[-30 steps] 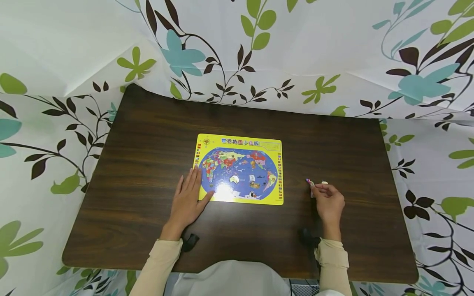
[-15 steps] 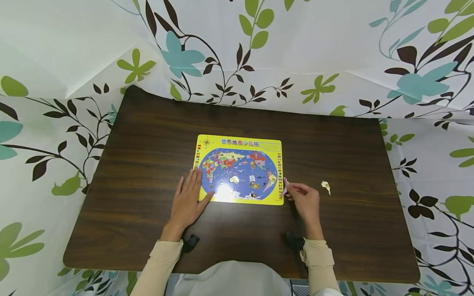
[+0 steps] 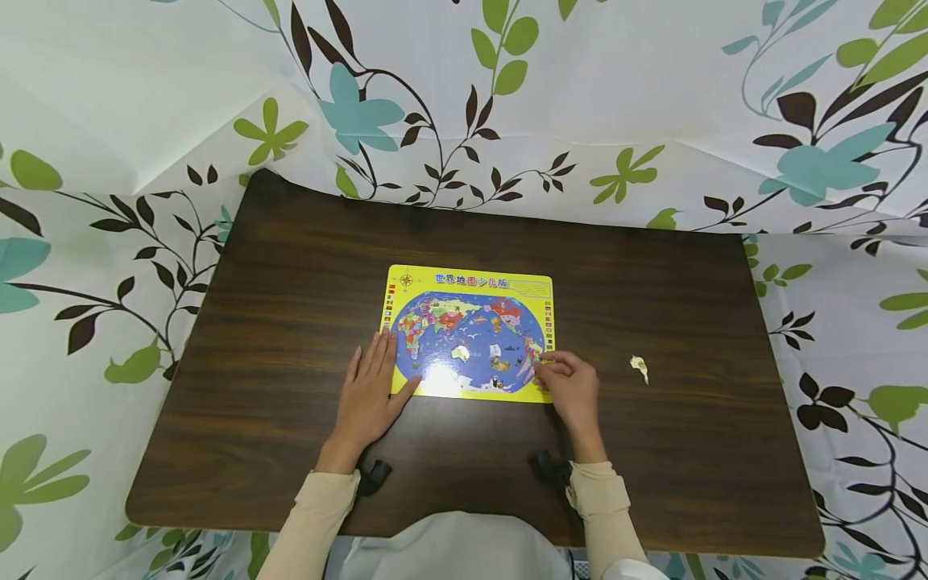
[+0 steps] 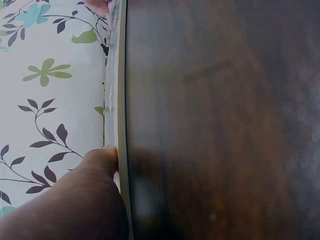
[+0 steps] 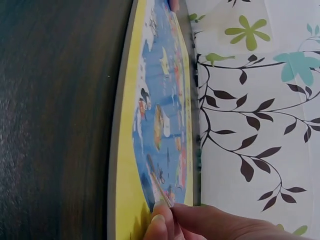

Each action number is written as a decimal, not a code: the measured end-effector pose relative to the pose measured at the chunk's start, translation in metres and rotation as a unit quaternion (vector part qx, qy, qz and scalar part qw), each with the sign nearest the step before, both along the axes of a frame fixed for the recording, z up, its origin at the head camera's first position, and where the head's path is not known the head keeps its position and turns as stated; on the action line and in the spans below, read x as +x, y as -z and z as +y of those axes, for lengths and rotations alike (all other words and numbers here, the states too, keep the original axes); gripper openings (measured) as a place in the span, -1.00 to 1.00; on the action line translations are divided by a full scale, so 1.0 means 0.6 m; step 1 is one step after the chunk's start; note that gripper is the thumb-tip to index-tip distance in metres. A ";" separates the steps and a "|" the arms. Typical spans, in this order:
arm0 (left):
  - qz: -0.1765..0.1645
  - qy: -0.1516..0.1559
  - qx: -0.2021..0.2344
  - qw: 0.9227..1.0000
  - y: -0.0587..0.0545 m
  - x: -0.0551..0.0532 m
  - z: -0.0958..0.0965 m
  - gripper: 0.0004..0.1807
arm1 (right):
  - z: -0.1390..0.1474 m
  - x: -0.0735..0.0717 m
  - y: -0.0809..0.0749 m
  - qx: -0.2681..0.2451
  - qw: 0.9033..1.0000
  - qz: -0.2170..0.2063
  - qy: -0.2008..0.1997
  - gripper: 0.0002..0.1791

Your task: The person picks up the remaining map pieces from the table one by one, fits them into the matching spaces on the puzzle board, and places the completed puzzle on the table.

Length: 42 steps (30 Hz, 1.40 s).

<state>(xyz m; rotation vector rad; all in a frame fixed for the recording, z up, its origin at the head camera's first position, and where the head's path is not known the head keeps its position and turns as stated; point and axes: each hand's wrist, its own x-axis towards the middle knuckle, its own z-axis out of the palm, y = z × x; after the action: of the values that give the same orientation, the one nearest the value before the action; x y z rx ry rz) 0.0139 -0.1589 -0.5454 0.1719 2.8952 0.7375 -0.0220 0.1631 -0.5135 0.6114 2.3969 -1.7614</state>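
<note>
A yellow-bordered world map puzzle board (image 3: 471,271) lies on the table. My left hand (image 3: 366,395) rests with straight fingers on its left edge; in the left wrist view the thumb (image 4: 101,161) presses on the board's front edge. At the board's right side, my right hand (image 3: 570,391) pinches a thin puzzle piece (image 5: 158,188) between thumb and fingers. That piece is tilted over the map's lower right, seen nearly edge-on in the right wrist view. Whether it touches the board I cannot tell. A small cream puzzle piece (image 3: 639,369) lies on the table right of my right hand.
The dark wood-grain table (image 3: 689,451) carries the board near its middle. Behind it and at both sides hangs a white curtain (image 3: 623,97) printed with leaves. The person's body is at the front edge.
My right hand has moved left from beside the cream piece to the board's right side, carrying the pinched puzzle piece. The cream piece stays on the table. My left hand stays put.
</note>
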 end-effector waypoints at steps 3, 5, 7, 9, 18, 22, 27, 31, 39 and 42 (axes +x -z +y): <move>0.002 -0.001 0.004 1.000 -0.001 0.000 0.001 -0.02 | -0.003 -0.002 0.001 0.007 1.000 -0.003 0.002 -0.77; 0.004 -0.002 0.009 1.000 -0.002 0.000 0.002 -0.02 | -0.005 -0.004 0.001 0.015 1.000 -0.008 0.004 -0.78; 0.005 -0.003 0.009 1.000 -0.002 0.000 0.002 -0.02 | -0.006 -0.005 0.001 0.025 1.000 -0.013 0.000 -0.77; 0.003 -0.003 0.007 1.000 -0.002 -0.001 0.002 -0.02 | -0.006 -0.006 0.000 0.035 0.999 -0.016 -0.004 -0.77; -0.010 0.001 0.000 1.000 -0.002 -0.002 0.001 -0.02 | -0.009 -0.007 -0.004 0.063 0.998 -0.021 -0.008 -0.78; -0.009 0.002 -0.001 1.000 -0.001 -0.002 0.001 -0.02 | -0.010 -0.006 -0.005 0.073 0.997 -0.022 -0.009 -0.77; -0.009 0.002 -0.004 1.000 0.000 -0.001 0.000 -0.03 | -0.012 -0.005 -0.006 0.085 0.996 -0.024 -0.009 -0.76; -0.010 0.001 -0.004 1.000 0.000 -0.001 0.000 -0.02 | -0.014 -0.003 -0.007 0.086 0.996 -0.018 -0.017 -0.76; -0.014 -0.002 -0.003 1.000 -0.001 0.001 0.001 -0.03 | -0.019 0.002 -0.009 0.144 0.989 0.003 -0.042 -0.76; -0.013 -0.001 -0.004 1.000 -0.002 0.000 0.002 -0.03 | -0.021 0.001 -0.008 0.169 0.984 0.018 -0.055 -0.75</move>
<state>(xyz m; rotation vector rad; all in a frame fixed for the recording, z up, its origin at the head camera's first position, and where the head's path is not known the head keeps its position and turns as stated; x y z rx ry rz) 0.0142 -0.1580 -0.5444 0.1568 2.8731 0.7235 -0.0215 0.1502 -0.5089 0.4682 2.7205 -1.3455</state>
